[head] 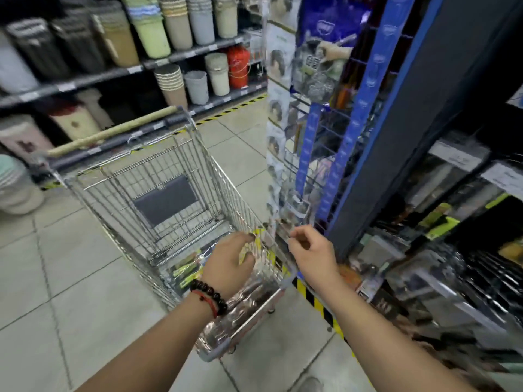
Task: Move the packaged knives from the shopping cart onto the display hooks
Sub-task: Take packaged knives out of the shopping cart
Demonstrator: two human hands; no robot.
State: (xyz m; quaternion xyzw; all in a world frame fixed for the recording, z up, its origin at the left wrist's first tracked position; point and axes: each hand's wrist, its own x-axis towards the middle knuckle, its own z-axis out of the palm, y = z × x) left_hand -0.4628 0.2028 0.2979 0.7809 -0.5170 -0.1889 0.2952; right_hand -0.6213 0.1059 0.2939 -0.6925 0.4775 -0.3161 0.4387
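Even overhead store light, heavy motion blur, wide-angle edge warping.

My shiny silver shopping cart (158,188) holds yellow-green packaged knives (185,271). The floor tape (314,299) has yellow and black stripes. My bracelet (210,297) is dark beads and red.

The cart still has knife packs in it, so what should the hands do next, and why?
Probably lift the left hand out with the yellow-edged pack it grips. More packs lie in the cart; the right hand looks empty.
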